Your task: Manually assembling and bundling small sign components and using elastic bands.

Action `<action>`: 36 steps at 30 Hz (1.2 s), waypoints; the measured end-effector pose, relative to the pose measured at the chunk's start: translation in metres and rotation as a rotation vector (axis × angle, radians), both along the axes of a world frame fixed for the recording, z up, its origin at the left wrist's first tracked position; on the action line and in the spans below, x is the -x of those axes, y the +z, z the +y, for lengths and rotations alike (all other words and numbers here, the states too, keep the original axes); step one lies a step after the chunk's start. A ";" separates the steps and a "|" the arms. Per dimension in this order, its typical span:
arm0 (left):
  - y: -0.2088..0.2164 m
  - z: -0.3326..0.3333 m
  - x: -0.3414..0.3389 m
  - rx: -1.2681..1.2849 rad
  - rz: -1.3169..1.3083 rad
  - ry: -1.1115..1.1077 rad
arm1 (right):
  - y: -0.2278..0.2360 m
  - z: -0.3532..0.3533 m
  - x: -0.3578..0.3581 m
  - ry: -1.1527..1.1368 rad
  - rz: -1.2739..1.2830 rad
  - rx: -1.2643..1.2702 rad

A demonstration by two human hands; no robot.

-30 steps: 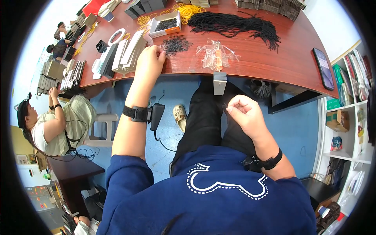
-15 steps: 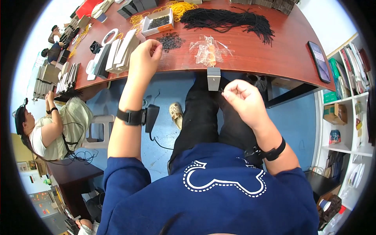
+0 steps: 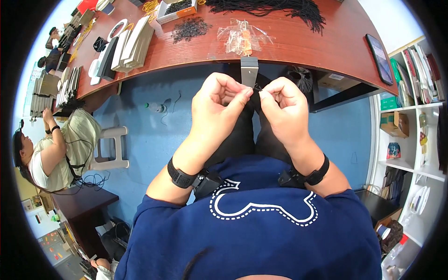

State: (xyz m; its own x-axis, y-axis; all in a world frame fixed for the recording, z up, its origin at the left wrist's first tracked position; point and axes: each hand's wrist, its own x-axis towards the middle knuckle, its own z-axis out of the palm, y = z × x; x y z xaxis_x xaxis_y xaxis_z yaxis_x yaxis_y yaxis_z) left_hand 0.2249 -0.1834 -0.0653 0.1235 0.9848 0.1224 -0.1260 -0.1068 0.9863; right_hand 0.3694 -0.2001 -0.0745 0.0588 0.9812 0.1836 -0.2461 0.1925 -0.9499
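My left hand [image 3: 218, 102] and my right hand [image 3: 285, 107] meet above my lap, fingertips nearly touching. Both are closed in a pinch. A tiny black piece [image 3: 257, 87], perhaps thread or cord, shows at the right fingertips; its kind is too small to tell. Whatever the left fingers hold is hidden. Just beyond the hands, a grey rectangular block [image 3: 249, 71] juts from the table's near edge, beside clear tape [image 3: 245, 39] stuck on the tabletop. A loose heap of small black pieces [image 3: 190, 29] lies farther left.
Upright beige boards [image 3: 136, 45] stand on the red-brown table [image 3: 317, 46], left. A small box of black pieces [image 3: 175, 11] and a bundle of black cords [image 3: 275, 8] lie at the back. A phone [image 3: 379, 58] rests at the right edge. Another person [image 3: 51, 149] sits at left.
My left hand has come from over the table by the black heap, down and right to meet my right hand. My right hand has shifted slightly. The view has tilted downward.
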 end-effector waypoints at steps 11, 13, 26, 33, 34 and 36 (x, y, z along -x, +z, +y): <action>-0.005 -0.007 -0.004 -0.415 0.324 0.159 | -0.004 -0.002 0.005 -0.086 -0.123 -0.049; -0.005 -0.006 -0.003 -0.422 0.346 0.157 | -0.002 -0.002 0.005 -0.054 -0.081 -0.042; -0.003 -0.004 -0.002 -0.600 0.422 0.155 | 0.006 -0.002 -0.003 0.144 0.143 0.145; -0.001 -0.005 0.000 -0.614 0.445 0.149 | 0.004 -0.003 -0.005 0.218 0.207 0.200; -0.001 -0.005 0.000 -0.618 0.458 0.148 | 0.003 -0.003 -0.006 0.230 0.219 0.215; -0.001 -0.005 0.001 -0.620 0.473 0.147 | 0.003 -0.003 -0.004 0.220 0.220 0.216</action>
State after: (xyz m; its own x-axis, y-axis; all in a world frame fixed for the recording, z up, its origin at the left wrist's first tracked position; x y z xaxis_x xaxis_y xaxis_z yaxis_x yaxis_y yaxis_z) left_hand 0.2241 -0.1887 -0.0663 0.1731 0.7642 0.6213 0.3499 -0.6374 0.6865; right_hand 0.3737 -0.2026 -0.0717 -0.1425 0.9895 -0.0221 -0.4623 -0.0863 -0.8825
